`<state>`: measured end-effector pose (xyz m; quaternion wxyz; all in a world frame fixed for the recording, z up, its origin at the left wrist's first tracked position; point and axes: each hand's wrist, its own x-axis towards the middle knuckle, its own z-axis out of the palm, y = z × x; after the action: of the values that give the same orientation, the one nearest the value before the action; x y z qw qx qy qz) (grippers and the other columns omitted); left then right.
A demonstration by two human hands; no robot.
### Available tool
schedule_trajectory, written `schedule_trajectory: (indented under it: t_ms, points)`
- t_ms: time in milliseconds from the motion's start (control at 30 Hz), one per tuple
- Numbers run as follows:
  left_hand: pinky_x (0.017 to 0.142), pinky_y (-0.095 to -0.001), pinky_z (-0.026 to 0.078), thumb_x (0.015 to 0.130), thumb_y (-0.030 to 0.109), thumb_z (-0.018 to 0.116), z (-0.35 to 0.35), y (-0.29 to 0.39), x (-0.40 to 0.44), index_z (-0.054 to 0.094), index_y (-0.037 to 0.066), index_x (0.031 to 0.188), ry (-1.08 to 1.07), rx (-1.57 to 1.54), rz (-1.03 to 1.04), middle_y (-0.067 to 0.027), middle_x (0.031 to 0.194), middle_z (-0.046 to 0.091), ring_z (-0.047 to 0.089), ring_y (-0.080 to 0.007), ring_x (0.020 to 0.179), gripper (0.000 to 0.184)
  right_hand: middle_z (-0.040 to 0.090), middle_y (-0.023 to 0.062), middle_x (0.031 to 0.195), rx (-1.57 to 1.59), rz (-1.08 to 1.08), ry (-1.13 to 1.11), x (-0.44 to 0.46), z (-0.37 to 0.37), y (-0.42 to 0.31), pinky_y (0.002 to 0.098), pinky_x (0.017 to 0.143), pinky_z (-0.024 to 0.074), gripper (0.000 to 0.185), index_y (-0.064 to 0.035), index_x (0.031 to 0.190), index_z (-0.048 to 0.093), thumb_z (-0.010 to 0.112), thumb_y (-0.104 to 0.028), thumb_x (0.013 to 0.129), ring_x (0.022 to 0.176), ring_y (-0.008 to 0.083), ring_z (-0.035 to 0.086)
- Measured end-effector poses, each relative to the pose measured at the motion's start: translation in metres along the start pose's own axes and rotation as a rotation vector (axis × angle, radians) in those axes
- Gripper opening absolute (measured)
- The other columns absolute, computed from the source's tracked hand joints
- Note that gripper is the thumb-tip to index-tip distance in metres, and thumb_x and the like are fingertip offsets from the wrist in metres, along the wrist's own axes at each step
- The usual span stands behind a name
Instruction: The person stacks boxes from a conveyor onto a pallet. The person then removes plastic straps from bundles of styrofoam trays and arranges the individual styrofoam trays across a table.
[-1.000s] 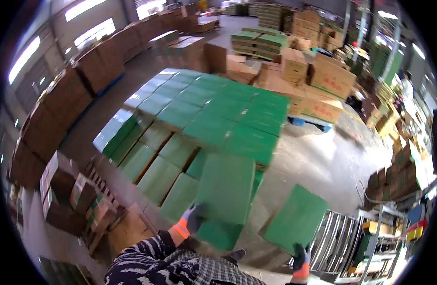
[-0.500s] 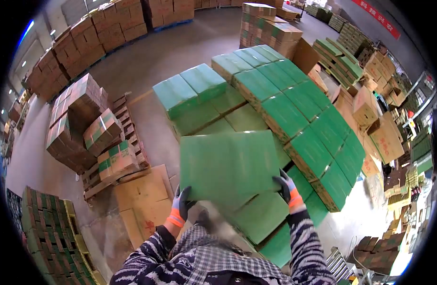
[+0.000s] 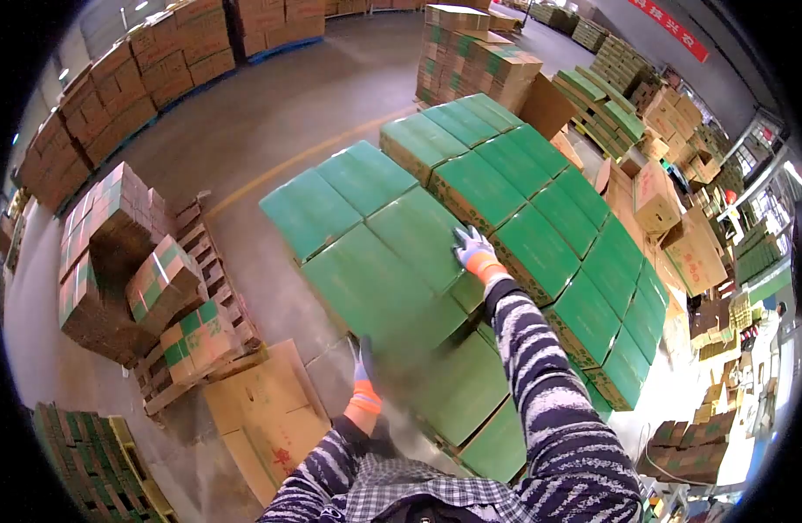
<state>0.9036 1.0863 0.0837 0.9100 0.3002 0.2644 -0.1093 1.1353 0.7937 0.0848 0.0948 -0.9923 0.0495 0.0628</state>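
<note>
My left hand [image 3: 363, 362], in a grey glove with an orange cuff, is at the near left edge of a green-topped carton [image 3: 375, 283]. Its fingers point up along the carton's side and are not closed around it. Further out, my right hand [image 3: 472, 248] is open, fingers apart, at the right corner of a neighbouring green carton [image 3: 423, 231]. Both cartons lie flat on the stack, beside two lighter green cartons [image 3: 322, 200]. Lower green cartons [image 3: 462, 388] show nearer to me, and the front carton's near corner is blurred.
A taller block of green cartons [image 3: 540, 240] adjoins on the right. To the left, a wooden pallet [image 3: 214, 261] bears brown cartons [image 3: 113, 253]. Flattened cardboard [image 3: 266, 410] lies on the floor by my left arm. More stacked cartons [image 3: 183, 52] line the back.
The green carton load held between my hands has gone down onto the far left part of the stack. My right hand has moved forward and left, and both hands no longer grip it.
</note>
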Motion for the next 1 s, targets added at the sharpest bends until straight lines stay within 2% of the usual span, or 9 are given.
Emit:
schedule_trajectory:
  t_ms: [100,200,267,333,433,567,767,933,1000]
  points:
    - [0.112,-0.0349,0.03,0.098,0.042,0.057,0.014,0.003,-0.006,0.027,0.019,0.156,-0.026,-0.05,-0.111,0.0009,0.155,0.035,0.036,-0.0199,0.138,0.069,0.034,0.0116,0.157,-0.069,0.004,0.219,-0.01,0.02,-0.006,0.0528,0.114,0.0272,0.054,-0.033,0.141,0.051,0.059,-0.041,0.088,0.141,0.0385,0.034]
    - [0.114,-0.0377,0.025,0.098,0.049,0.054,-0.008,-0.01,0.002,0.027,0.02,0.156,-0.052,0.098,-0.068,0.0031,0.156,0.035,0.034,-0.0193,0.139,0.07,0.037,0.0219,0.152,0.007,-0.087,0.403,-0.069,0.021,-0.016,0.0544,0.117,0.0226,0.056,-0.0203,0.14,0.053,0.065,-0.032,0.086,0.14,0.0413,0.033]
    - [0.115,-0.0403,0.02,0.098,0.054,0.051,-0.036,-0.023,0.029,0.026,0.021,0.156,-0.021,0.223,0.068,0.0049,0.156,0.033,0.03,-0.0186,0.142,0.071,0.026,0.0251,0.154,0.117,-0.207,0.333,-0.131,0.025,-0.017,0.0529,0.12,0.0189,0.065,-0.0119,0.138,0.051,0.07,-0.028,0.078,0.144,0.0449,0.023]
    - [0.116,-0.0431,0.017,0.098,0.058,0.047,-0.079,-0.033,0.052,0.024,0.024,0.157,0.027,0.32,0.116,0.0048,0.159,0.029,0.023,-0.0178,0.147,0.072,0.029,0.0252,0.153,0.208,-0.278,0.278,-0.21,0.022,-0.01,0.0528,0.119,0.0195,0.068,-0.0123,0.138,0.052,0.073,-0.031,0.076,0.143,0.0452,0.024]
    - [0.121,-0.0355,0.015,0.105,0.029,0.043,-0.081,-0.031,0.032,0.005,0.013,0.159,0.039,0.405,0.343,-0.0041,0.163,0.019,0.023,-0.0217,0.147,0.068,0.032,0.024,0.152,0.247,-0.211,0.198,-0.325,0.014,0.036,0.0534,0.119,0.0206,0.068,-0.0111,0.137,0.052,0.072,-0.033,0.076,0.142,0.045,0.026]
    - [0.121,-0.0362,0.018,0.104,0.017,0.044,-0.052,-0.071,-0.026,0.02,0.006,0.157,-0.055,0.711,0.412,-0.009,0.161,0.023,0.023,-0.0224,0.147,0.059,0.033,0.0226,0.152,0.059,0.172,0.099,-0.508,0.023,0.143,0.0539,0.118,0.0219,0.068,-0.0091,0.137,0.052,0.071,-0.035,0.077,0.141,0.0448,0.027]
    - [0.118,-0.0387,0.025,0.096,0.006,0.052,0.035,-0.265,-0.187,0.025,0.006,0.155,-0.869,0.938,0.326,-0.0113,0.16,0.029,0.031,-0.0256,0.144,0.064,0.027,0.0206,0.157,-0.105,0.985,0.224,-0.779,0.048,0.375,0.0525,0.12,0.0155,0.079,-0.0035,0.146,0.038,0.062,-0.046,0.084,0.146,0.0424,0.021]
    - [0.117,-0.0363,0.029,0.094,-0.003,0.051,0.064,-0.479,-0.31,0.028,0.005,0.154,-1.235,1.033,-0.208,-0.0126,0.157,0.033,0.035,-0.0249,0.142,0.064,0.023,0.023,0.157,-0.15,1.403,0.428,-0.936,0.044,0.521,0.0509,0.121,0.0129,0.101,0.0022,0.15,0.028,0.07,-0.053,0.076,0.146,0.0425,0.018]
    - [0.116,-0.0383,0.03,0.095,-0.006,0.047,0.09,-0.556,-0.375,0.029,0.005,0.154,-1.183,0.95,-0.536,-0.0113,0.156,0.034,0.034,-0.0239,0.142,0.062,0.023,0.0233,0.157,-0.256,1.481,0.296,-0.98,0.066,0.562,0.0509,0.121,0.0128,0.103,0.0035,0.15,0.028,0.071,-0.052,0.075,0.146,0.0423,0.019]
